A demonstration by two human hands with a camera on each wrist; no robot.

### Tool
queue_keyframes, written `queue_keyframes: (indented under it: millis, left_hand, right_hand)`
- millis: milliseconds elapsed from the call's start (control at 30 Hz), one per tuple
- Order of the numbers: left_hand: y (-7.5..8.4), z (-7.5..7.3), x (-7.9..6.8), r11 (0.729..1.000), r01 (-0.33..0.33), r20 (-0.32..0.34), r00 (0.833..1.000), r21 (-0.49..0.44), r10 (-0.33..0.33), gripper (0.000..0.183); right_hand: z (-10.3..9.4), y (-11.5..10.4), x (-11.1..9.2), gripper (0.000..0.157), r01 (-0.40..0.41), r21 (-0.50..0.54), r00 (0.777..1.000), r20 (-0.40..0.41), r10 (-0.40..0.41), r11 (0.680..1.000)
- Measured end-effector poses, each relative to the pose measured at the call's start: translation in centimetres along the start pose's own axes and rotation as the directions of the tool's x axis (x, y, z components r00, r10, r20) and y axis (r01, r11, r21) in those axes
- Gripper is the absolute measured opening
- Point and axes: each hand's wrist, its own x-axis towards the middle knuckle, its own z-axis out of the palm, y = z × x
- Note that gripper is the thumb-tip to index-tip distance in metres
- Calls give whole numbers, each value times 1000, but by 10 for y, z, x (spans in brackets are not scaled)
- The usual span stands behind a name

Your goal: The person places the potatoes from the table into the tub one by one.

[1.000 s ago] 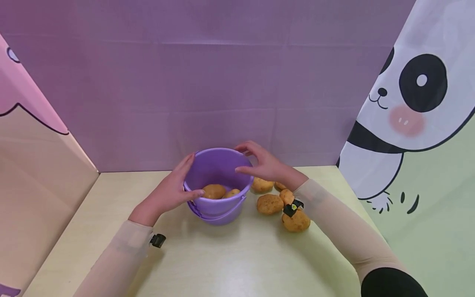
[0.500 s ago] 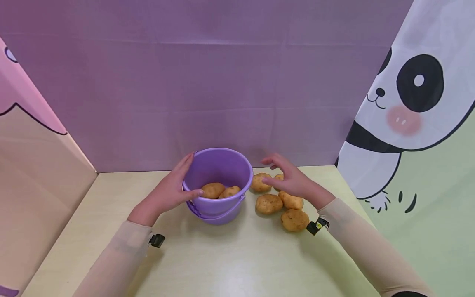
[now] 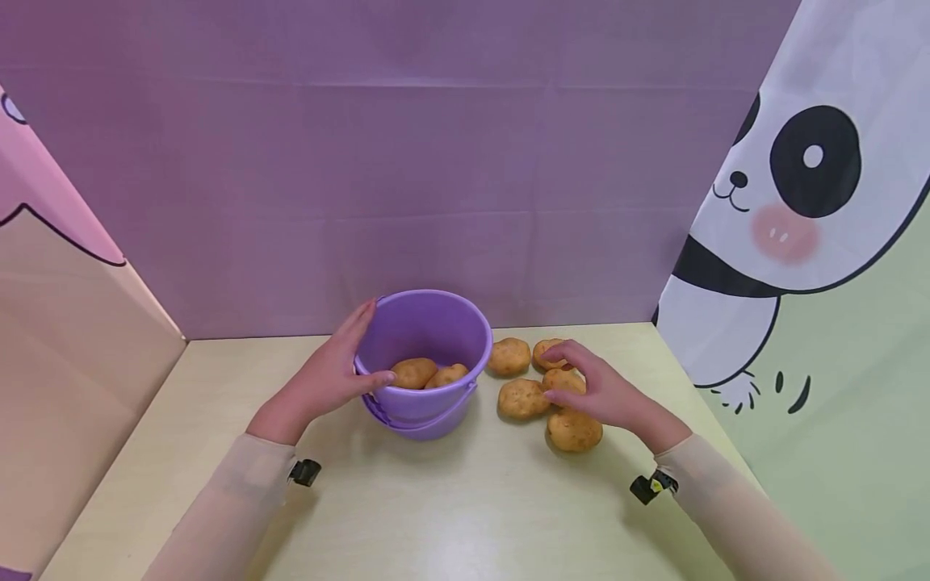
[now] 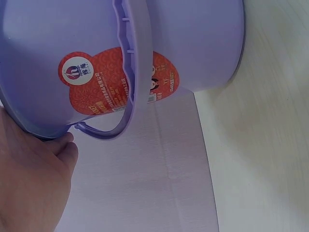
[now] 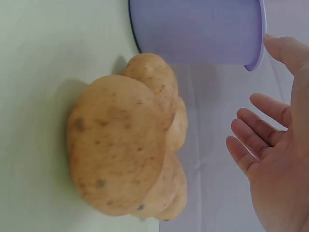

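Note:
A purple bucket (image 3: 436,323) stands upright at the back of the table, its handle hanging down in front. Two potatoes (image 3: 414,373) show inside it. My left hand (image 3: 320,386) holds the bucket's left rim, thumb laid over the front edge; the left wrist view shows its fingertips at the rim beside a red label (image 4: 96,92). Several potatoes (image 3: 523,399) lie in a cluster to the right of the bucket. Over that cluster hovers my right hand (image 3: 610,394), thumb and fingers spread apart with nothing between them. In the right wrist view, the nearest potato (image 5: 116,145) is apart from the fingers.
Behind the pale wooden table (image 3: 436,516) hangs a purple backdrop (image 3: 436,161), close to the bucket. A panda-printed panel (image 3: 814,242) borders the right side and a pink-and-beige panel (image 3: 65,339) the left.
My right hand has left the bucket's right rim and moved right and down over the potato cluster. The left hand keeps its place on the bucket.

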Motion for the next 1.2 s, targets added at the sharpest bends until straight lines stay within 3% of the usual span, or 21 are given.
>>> queue_keyframes:
  millis: [367, 567, 1200]
  left_hand:
    - [-3, 1, 1, 1000, -12, -2, 1000, -12, 12, 122]
    - [1, 0, 1, 1000, -5, 0, 1000, -6, 5, 120]
    - [-1, 1, 1, 1000, -11, -10, 1000, -10, 11, 120]
  right_hand:
    - [6, 6, -32, 48, -40, -62, 999, -6, 40, 997]
    - [10, 16, -46, 47, -14, -57, 999, -39, 11, 998]
    - [22, 19, -62, 48, -16, -161, 998, -64, 6, 987]
